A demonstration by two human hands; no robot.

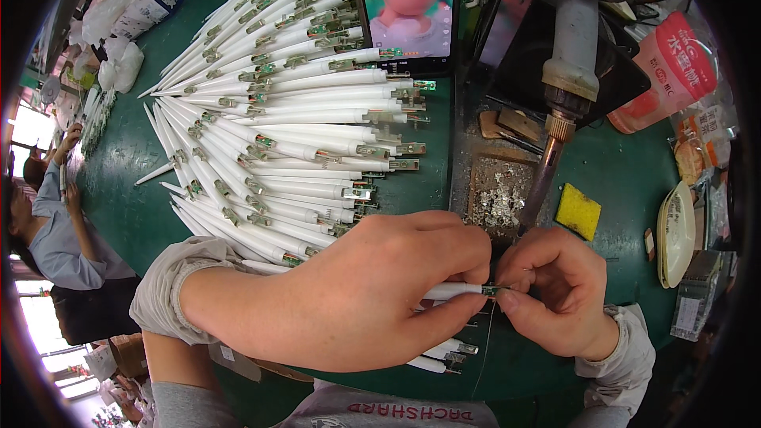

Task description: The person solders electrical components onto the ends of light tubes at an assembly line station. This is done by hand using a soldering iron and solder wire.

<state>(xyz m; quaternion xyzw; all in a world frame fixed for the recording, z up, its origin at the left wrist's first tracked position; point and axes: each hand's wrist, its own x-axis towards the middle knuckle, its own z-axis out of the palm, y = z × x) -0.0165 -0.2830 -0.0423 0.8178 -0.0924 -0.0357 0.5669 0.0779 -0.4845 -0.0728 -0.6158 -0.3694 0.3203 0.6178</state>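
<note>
My left hand (357, 293) is closed around a white pen-shaped stick (452, 291), pinching it near the end that carries a small green circuit board. My right hand (563, 293) meets that end, its thumb and forefinger pinched by the board at what looks like a thin wire; the fingers partly hide it. A fine strand (489, 333) hangs down from there. Just above my right fingertips is the tip of a soldering iron (575, 40), mounted pointing downward. Many similar white sticks (317, 127) lie fanned out beyond my left hand, their circuit board ends mostly toward the right.
A phone (408, 8) stands at the back. Beside the iron lies a tray of solder scraps (501, 182), with a yellow sponge (579, 211) to its right. Farther right are a pink package (666, 75) and a pale dish (675, 234). Another person (67, 230) works at far left.
</note>
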